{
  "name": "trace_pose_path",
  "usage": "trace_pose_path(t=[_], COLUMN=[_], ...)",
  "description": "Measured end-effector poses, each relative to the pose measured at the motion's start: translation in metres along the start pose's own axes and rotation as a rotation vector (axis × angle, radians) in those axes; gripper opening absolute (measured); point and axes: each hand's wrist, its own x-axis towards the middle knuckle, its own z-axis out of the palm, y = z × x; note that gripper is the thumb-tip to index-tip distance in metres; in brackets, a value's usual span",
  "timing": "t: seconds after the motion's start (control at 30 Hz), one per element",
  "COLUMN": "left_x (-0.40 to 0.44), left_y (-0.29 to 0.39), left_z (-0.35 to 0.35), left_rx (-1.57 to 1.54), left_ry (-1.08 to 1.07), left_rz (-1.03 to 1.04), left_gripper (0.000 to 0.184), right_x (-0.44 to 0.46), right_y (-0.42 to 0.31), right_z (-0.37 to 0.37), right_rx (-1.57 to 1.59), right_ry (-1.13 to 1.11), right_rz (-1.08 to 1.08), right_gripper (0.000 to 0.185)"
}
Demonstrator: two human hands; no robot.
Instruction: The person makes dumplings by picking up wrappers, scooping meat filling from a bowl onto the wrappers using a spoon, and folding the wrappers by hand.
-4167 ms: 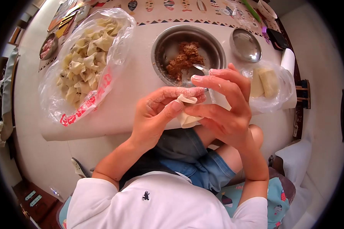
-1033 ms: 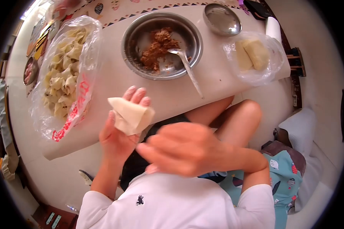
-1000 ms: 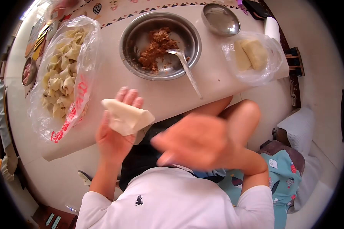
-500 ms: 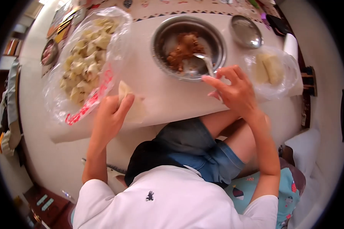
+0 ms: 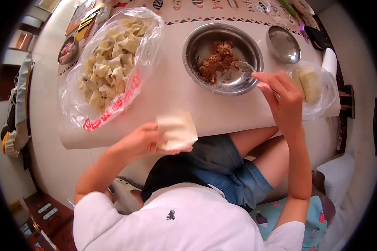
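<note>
A square wonton wrapper lies across the fingers of my left hand, held by the thumb at its left edge, just over the table's front edge. My right hand is closed around the handle end of a metal spoon, whose head dips into the steel bowl. Brown minced filling is heaped in the middle and left of that bowl. To the left, many folded wontons fill an open clear plastic bag with red print.
Stacked wrappers sit in a clear bag at the right. Behind them stands a small steel dish. A bowl with pinkish contents is at the far left. A patterned cloth covers the back.
My left hand has moved right and turned, so the wrapper now lies flat on its fingers. My right hand still grips the spoon in the bowl. The view has shifted slightly.
</note>
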Motion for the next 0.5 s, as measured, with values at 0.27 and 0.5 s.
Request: trace_pose_path(t=[0.27,0.5], left_x=[-0.002,0.015], left_y=[-0.018,-0.022], left_z=[-0.025,-0.007], left_rx=[0.039,-0.331], left_ry=[-0.055,-0.346], left_rz=[0.341,0.612], left_gripper=[0.049,0.045], right_x=[-0.004,-0.012], right_y=[0.000,0.003], right_z=[0.033,0.020], right_rx=[0.128,0.291], right_ry=[-0.049,-0.113], right_rz=[-0.174,-0.048], right_gripper=[0.017,0.015])
